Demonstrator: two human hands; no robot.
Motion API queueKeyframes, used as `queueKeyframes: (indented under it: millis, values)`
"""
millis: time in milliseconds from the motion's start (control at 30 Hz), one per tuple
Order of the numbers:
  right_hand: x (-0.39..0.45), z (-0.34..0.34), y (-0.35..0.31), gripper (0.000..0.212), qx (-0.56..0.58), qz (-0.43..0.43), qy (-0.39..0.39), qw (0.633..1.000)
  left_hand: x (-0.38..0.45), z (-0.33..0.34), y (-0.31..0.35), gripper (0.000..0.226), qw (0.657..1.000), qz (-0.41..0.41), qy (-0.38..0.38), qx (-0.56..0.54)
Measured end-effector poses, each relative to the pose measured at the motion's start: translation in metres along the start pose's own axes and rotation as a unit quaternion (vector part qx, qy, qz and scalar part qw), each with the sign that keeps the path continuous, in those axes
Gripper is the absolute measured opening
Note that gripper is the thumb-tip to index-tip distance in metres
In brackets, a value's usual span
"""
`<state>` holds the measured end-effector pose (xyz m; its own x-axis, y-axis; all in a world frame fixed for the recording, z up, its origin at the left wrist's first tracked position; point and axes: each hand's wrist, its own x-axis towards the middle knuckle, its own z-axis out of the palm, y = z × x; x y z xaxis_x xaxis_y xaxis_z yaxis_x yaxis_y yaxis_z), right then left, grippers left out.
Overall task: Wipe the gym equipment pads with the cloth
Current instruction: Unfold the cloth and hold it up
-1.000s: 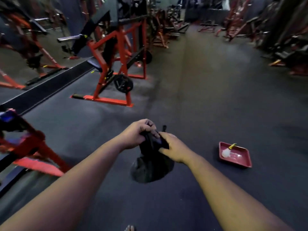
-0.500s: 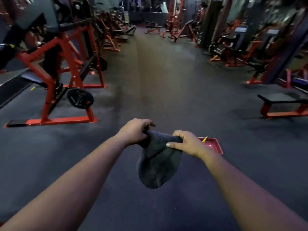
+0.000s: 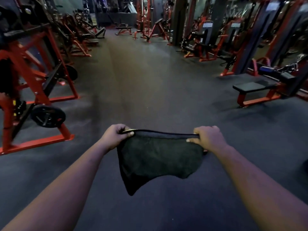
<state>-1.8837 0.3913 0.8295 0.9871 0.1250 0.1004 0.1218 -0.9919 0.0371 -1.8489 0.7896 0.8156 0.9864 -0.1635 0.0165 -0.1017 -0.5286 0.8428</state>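
Two hands: stretched out in front, above the dark floor (image 3: 150, 97)
Left hand (image 3: 115, 136): pinches cloth's upper left corner
Right hand (image 3: 208, 138): grips upper right corner
Cloth (image 3: 156, 160): dark, top edge taut between them, rest hanging
Bench (image 3: 251, 86): right, well apart

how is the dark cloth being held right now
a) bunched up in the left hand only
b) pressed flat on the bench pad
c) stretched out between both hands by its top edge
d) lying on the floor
c: the left hand and the right hand each pinch a top corner of the cloth, which hangs spread between them above the floor.
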Motion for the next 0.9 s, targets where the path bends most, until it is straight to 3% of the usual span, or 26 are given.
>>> queueKeyframes:
  millis: [100, 233, 400, 500, 533, 567, 667, 700, 800, 900]
  values:
    - [0.024, 0.018, 0.035, 0.058, 0.097, 0.063, -0.028, 0.993, 0.033, 0.022, 0.02, 0.018, 0.995, -0.01, 0.023, -0.1]
    - [0.054, 0.03, 0.068, 0.063, 0.191, 0.185, -0.069, 0.962, 0.08, 0.062, 0.035, 0.033, 0.988, -0.051, 0.058, -0.136]
    - [0.08, 0.043, 0.11, 0.048, 0.163, 0.182, -0.164, 0.956, 0.131, 0.101, 0.037, 0.03, 0.976, -0.105, 0.153, -0.117]
    - [0.091, 0.05, 0.12, 0.041, 0.205, 0.198, -0.145, 0.947, 0.155, 0.124, 0.041, 0.027, 0.974, -0.113, 0.174, -0.093]
    - [0.095, 0.054, 0.116, 0.038, 0.281, 0.216, -0.134, 0.925, 0.16, 0.131, 0.043, 0.031, 0.974, -0.117, 0.172, -0.092]
    - [0.101, 0.062, 0.111, 0.034, 0.387, 0.245, -0.125, 0.88, 0.169, 0.141, 0.046, 0.035, 0.974, -0.122, 0.164, -0.094]
    - [0.117, 0.072, 0.082, 0.033, 0.633, 0.319, -0.106, 0.697, 0.185, 0.171, 0.056, 0.036, 0.977, -0.124, 0.117, -0.127]
    - [0.122, 0.075, 0.073, 0.029, 0.666, 0.33, -0.101, 0.661, 0.187, 0.182, 0.059, 0.033, 0.978, -0.119, 0.088, -0.148]
    - [0.139, 0.073, 0.052, 0.019, 0.716, 0.337, -0.09, 0.605, 0.197, 0.216, 0.062, 0.038, 0.984, -0.064, -0.03, -0.166]
    - [0.168, 0.084, 0.045, 0.016, 0.743, 0.348, -0.057, 0.569, 0.221, 0.239, 0.061, 0.04, 0.984, 0.023, -0.132, -0.119]
